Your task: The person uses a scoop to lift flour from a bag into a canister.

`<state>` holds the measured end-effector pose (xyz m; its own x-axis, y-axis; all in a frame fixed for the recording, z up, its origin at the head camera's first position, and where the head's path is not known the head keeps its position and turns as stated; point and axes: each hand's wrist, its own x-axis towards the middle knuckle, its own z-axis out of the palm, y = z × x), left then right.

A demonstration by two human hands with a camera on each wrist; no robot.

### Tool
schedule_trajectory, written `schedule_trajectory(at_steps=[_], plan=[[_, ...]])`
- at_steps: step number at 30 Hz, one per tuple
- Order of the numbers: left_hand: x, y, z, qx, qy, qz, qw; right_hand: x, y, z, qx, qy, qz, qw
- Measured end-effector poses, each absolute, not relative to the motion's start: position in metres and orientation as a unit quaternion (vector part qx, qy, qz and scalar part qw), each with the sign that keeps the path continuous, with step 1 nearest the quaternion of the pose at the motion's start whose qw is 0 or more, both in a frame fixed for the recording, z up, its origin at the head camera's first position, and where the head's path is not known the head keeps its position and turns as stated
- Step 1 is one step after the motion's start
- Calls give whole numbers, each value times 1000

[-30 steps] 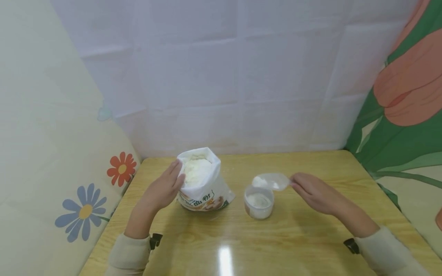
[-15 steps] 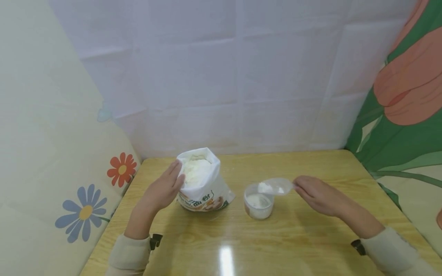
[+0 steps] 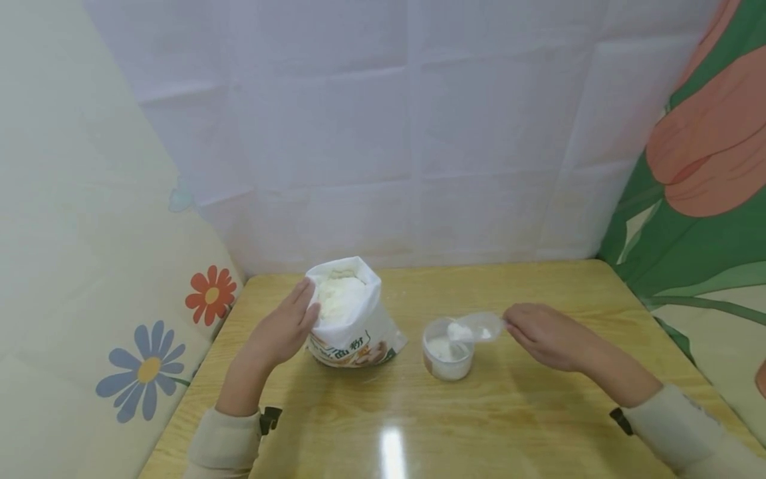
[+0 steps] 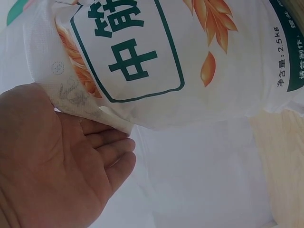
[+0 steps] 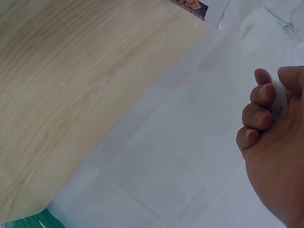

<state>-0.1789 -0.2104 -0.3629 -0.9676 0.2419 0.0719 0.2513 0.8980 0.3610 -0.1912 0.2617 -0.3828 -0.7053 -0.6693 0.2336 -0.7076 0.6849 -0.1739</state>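
Scoop, translucent plastic, holding white powder

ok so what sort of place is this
Probably a staged indoor corner rather than a working kitchen, though little of the room shows: a wood-grain table, a pale creased sheet behind it, and flower-printed coverings on both sides.

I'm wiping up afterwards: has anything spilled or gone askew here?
Nothing is plainly amiss. Faint pale specks show on the table right of the flour bag; they might be a spill, but are too small to tell. The scoop's loaded end is over the upright tub.
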Motion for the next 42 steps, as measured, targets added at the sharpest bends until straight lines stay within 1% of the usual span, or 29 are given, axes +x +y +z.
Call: schedule_trajectory(at_steps=[3,10,19,22,28,31,42], plan=[[-178,-211,-364,-128,-974,-185,15,-191,260,-380,380,-916,103,76],[-177,-212,-364,-130,-974,-182,19,-191,254,-376,412,-903,62,110],[-177,-210,-364,-128,-974,-186,15,-200,246,-372,437,-891,25,124],[-177,-210,-364,-128,-974,-188,13,-199,242,-367,433,-894,6,113],[-177,-210,-362,-132,-973,-187,16,-194,224,-346,405,-911,-40,60],[-178,-210,-362,-132,-973,-187,16,-195,214,-339,396,-915,-72,43],[-180,-210,-362,-132,-972,-192,9,-198,193,-327,403,-901,-155,50]])
